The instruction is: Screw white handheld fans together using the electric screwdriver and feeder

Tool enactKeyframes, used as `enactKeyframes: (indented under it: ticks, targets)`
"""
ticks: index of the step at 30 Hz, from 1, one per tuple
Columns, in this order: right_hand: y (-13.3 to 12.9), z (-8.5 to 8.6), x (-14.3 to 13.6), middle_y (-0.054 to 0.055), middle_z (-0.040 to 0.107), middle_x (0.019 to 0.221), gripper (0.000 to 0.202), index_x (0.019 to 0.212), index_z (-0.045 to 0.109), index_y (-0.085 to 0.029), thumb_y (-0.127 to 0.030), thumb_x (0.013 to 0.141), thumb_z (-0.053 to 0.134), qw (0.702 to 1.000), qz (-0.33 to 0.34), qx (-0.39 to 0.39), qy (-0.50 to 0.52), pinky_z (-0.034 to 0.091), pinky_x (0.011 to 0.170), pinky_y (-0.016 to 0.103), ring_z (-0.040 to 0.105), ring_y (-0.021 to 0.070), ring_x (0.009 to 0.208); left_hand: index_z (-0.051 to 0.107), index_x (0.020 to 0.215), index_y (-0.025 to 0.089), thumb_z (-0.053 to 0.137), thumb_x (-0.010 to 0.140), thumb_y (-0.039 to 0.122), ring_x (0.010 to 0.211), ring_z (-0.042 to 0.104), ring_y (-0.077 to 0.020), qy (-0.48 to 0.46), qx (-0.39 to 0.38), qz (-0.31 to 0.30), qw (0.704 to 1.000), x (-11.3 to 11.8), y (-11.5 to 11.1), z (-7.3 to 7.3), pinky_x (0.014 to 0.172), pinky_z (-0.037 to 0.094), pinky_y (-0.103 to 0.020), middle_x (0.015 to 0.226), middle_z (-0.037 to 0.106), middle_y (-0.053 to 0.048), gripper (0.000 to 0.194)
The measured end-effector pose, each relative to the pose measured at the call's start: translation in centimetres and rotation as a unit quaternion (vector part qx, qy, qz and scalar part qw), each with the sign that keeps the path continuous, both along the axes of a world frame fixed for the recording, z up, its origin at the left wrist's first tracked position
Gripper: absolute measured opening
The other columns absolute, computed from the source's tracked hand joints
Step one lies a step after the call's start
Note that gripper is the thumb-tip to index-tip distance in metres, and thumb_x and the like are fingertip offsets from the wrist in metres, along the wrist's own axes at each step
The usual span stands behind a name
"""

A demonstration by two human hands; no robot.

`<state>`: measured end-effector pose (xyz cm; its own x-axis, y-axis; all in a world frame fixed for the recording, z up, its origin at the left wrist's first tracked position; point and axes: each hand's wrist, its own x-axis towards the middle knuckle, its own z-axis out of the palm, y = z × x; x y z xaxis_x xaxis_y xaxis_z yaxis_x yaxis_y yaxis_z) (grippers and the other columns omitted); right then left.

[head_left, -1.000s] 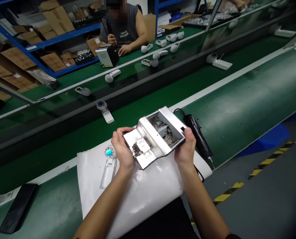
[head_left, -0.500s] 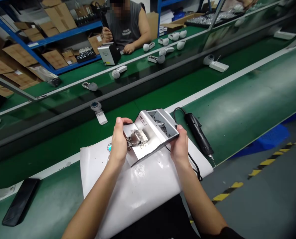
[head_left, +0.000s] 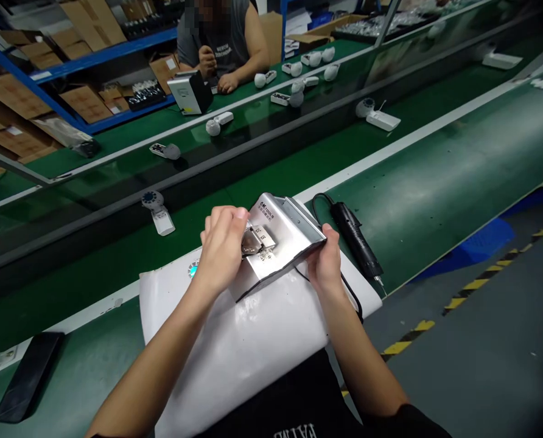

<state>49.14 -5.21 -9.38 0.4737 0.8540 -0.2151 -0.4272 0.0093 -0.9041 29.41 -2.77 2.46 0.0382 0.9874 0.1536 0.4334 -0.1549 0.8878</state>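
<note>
Between my two hands is a silver metal screw feeder [head_left: 280, 234], tilted above a white sheet [head_left: 253, 328], with printed lettering on its face and a small metal mechanism [head_left: 259, 239] at its left. My left hand [head_left: 223, 243] is closed at the feeder's left end, its fingers curled over the mechanism and partly hiding it. At the right end, my right hand [head_left: 327, 258] grips the casing, thumb at the near corner and the other fingers underneath. A black electric screwdriver [head_left: 356, 240] with a cable lies just right of the feeder.
A black phone [head_left: 29, 377] lies at the left on the green bench. White devices with round heads, one [head_left: 159, 213] nearby, rest on the green conveyor [head_left: 253, 176]. Across it, a co-worker [head_left: 226, 48] sits behind a boxy machine [head_left: 190, 92]. Shelves [head_left: 111, 48] hold cardboard boxes.
The feeder has tipped so that its open top compartment no longer shows. My left hand has shifted up and over the mechanism, its fingers more curled. My right hand keeps its hold.
</note>
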Motion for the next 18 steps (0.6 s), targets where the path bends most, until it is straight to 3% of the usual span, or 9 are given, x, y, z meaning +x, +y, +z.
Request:
enactKeyframes:
  ticks: [5,8,14,16,18]
  targets:
    - [0.4,-0.9,0.2,0.009,0.082,0.12,0.048,0.114,0.068,-0.024,-0.067,0.096,0.055,1.0,-0.011,0.002,-0.003,0.066,0.107,0.047,0.075,0.0321,0.127,0.072,0.113,0.032,0.036,0.111,0.078,0.128,0.052,-0.0317,0.033,-0.021,-0.023,0.999,0.4,0.1,-1.0,0.12,0.035,-0.049,0.125,0.065,-0.006,0.059]
    - [0.5,0.0,0.2,0.009,0.081,0.126,0.05,0.113,0.068,-0.024,-0.07,0.097,0.055,1.0,-0.014,0.005,-0.007,0.065,0.11,0.048,0.074,0.0326,0.13,0.073,0.109,0.031,0.035,0.112,0.077,0.127,0.052,-0.0315,0.028,-0.008,-0.023,0.999,0.5,0.2,0.0,0.122,0.032,-0.049,0.124,0.065,-0.005,0.059]
    - [0.9,1.3,1.0,0.012,0.078,0.129,0.069,0.127,0.067,-0.023,-0.081,0.1,0.04,0.997,0.011,0.049,-0.064,0.067,0.101,0.05,0.072,0.0347,0.131,0.072,0.112,0.027,0.04,0.116,0.068,0.127,0.054,-0.0302,0.041,0.077,-0.054,0.995,1.2,-0.1,3.9,0.126,0.032,-0.051,0.114,0.06,-0.005,0.052]
    - [1.3,0.6,1.3,0.012,0.079,0.123,0.068,0.127,0.067,-0.023,-0.08,0.099,0.044,0.999,0.011,0.042,-0.031,0.067,0.097,0.047,0.073,0.0336,0.128,0.072,0.115,0.027,0.041,0.115,0.07,0.128,0.054,-0.0317,0.057,0.079,-0.066,0.993,1.6,0.2,3.8,0.125,0.032,-0.054,0.115,0.06,-0.006,0.053]
    - [1.6,-0.6,1.6,0.009,0.079,0.109,0.06,0.118,0.067,-0.024,-0.078,0.095,0.054,1.0,-0.001,0.013,0.026,0.067,0.092,0.043,0.075,0.0306,0.117,0.072,0.116,0.028,0.04,0.113,0.073,0.124,0.054,-0.0336,0.104,0.068,-0.077,0.989,2.2,0.4,2.8,0.122,0.033,-0.058,0.119,0.062,-0.007,0.055]
